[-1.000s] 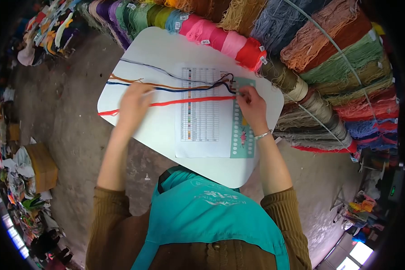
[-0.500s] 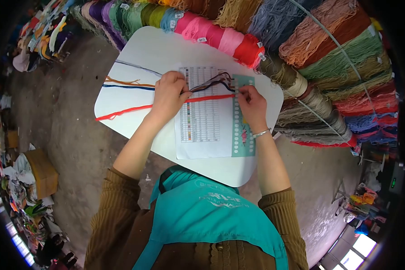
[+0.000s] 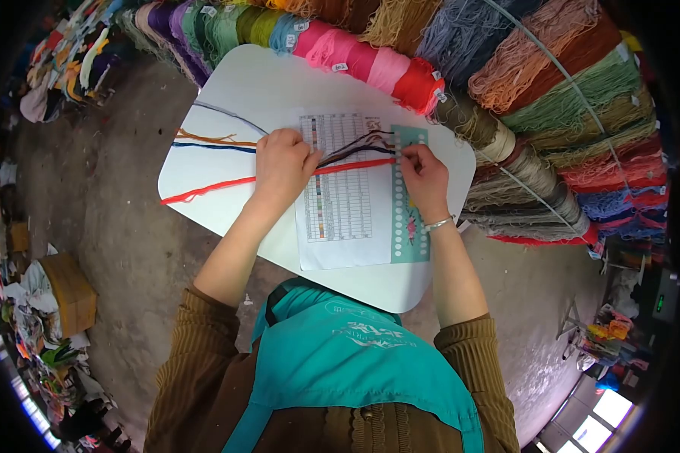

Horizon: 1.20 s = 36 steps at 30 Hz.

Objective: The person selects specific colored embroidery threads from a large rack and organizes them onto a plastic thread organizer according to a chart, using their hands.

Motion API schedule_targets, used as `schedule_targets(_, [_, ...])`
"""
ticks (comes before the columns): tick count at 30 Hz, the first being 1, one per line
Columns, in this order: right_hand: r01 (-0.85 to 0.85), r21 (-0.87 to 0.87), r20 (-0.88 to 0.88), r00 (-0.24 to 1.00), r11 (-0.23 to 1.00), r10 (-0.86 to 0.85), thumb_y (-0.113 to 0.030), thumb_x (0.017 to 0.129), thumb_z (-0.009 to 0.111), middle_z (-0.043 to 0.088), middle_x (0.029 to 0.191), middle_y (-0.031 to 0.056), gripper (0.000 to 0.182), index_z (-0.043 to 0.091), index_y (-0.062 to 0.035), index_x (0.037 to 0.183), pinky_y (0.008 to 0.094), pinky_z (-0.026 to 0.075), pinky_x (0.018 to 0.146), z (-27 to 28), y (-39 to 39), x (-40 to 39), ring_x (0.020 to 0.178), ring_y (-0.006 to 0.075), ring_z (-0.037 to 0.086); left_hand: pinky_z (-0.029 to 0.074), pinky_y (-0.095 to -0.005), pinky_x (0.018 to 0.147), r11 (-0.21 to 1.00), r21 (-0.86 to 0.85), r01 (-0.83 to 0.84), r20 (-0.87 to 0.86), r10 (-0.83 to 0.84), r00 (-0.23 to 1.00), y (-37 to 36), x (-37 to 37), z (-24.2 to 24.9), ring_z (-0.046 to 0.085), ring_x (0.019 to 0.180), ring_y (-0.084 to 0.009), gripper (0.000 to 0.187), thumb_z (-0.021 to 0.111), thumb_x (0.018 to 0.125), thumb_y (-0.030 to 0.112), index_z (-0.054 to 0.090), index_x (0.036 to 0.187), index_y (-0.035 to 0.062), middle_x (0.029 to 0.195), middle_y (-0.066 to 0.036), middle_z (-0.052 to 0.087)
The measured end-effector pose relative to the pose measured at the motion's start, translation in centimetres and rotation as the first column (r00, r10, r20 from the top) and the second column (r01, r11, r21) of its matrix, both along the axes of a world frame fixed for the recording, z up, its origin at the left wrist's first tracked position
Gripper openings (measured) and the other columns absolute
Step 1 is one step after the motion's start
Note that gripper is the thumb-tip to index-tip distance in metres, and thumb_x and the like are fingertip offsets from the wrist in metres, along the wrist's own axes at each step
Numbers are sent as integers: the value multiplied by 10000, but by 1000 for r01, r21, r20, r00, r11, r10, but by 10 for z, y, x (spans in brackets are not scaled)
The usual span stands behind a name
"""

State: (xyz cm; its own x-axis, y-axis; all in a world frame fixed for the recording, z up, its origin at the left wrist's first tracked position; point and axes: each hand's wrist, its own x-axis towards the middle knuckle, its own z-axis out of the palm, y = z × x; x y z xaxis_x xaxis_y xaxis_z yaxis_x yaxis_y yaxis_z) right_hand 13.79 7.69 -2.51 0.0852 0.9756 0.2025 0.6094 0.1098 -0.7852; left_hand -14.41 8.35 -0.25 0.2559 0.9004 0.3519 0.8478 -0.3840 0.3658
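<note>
My left hand [image 3: 283,167] is over the left edge of the printed sheet, fingers curled and closed on dark threads [image 3: 351,151]. These run right to a teal card [image 3: 409,245] with a column of white holes along its left side. Red yarn [image 3: 219,186] passes beneath my left hand and reaches the card at my right fingertips. My right hand [image 3: 426,180] is over the upper part of the card, thumb and fingers pinched at the red yarn's end; the hole there is hidden. Blue thread [image 3: 211,146] and orange-brown thread [image 3: 208,137] trail out left of my left hand.
A white board [image 3: 227,87] carries the printed colour chart [image 3: 340,253]. Bundles of coloured yarn [image 3: 355,60] with small tags line its far edge, and large skeins [image 3: 582,113] are stacked at the right. A cardboard box [image 3: 68,294] stands on the floor at the left.
My left hand has slid slightly left and down along the threads. The printed sheet has shifted a little right and towards me. My right hand stays pinched at the card.
</note>
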Motion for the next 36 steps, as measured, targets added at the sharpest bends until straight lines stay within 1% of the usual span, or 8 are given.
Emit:
schedule_targets(4, [2,14,-12,1000,1000,-2,-136,827,708,622,647,47,106,659,-92,910,315,486,559,-1,0,-1,564,180,605,419,-439,895,999,-13,-40,19,40,999,2,5,1,575,1017,-307,158,721,817,150,689,934,49,1009,-103,625])
schedule_targets(6, [4,12,-17,1000,1000,-4,-134,827,708,622,646,47,103,659,-91,907,315,486,558,-1,0,0,563,180,605,413,-467,945,997,72,6,84,-12,996,3,7,-4,580,1096,-301,216,695,836,132,718,1046,90,1102,-98,630])
schedule_targets(9, [11,28,-13,1000,1000,-10,-137,827,708,622,644,45,101,659,-92,903,315,486,557,-2,0,-1,561,180,603,410,-487,991,1000,8,13,45,-13,999,2,5,-6,570,1163,-287,270,670,856,117,710,1123,122,1177,-98,618])
schedule_targets(19, [66,67,17,998,996,-67,-138,829,698,630,654,48,77,663,-102,888,324,490,560,-3,-1,-5,571,198,617,385,-531,1065,1000,21,17,-38,-16,999,8,6,-5,548,1232,-270,280,651,848,92,702,1123,113,1203,-107,617])
schedule_targets(21, [80,82,30,996,993,-83,-139,830,696,631,655,49,71,665,-104,883,325,490,560,-3,-2,-6,572,201,617,405,-505,1044,989,139,42,-170,-18,985,12,7,-5,556,1206,-296,301,656,808,63,697,1106,82,1197,-119,617])
schedule_targets(27, [90,81,51,994,993,-94,-135,834,691,628,653,54,60,667,-105,880,330,489,563,1,-2,-9,578,212,620,506,-419,864,994,10,108,-106,-106,989,14,18,-5,590,1048,-317,334,618,777,7,694,1097,58,1089,-121,618])
schedule_targets(34, [95,99,55,993,990,-101,-145,837,687,624,646,54,59,663,-108,875,336,490,561,1,-3,-10,579,218,624,519,-403,808,988,97,118,-120,-106,987,10,23,-6,586,972,-326,374,619,771,14,688,1134,76,1008,-119,604])
schedule_targets(36, [99,111,65,992,989,-107,-147,836,687,624,644,53,59,662,-108,873,338,491,561,1,-3,-11,579,221,625,513,-418,792,992,86,89,-143,-76,987,10,28,-4,577,954,-321,374,634,795,70,691,1162,121,1008,-118,593])
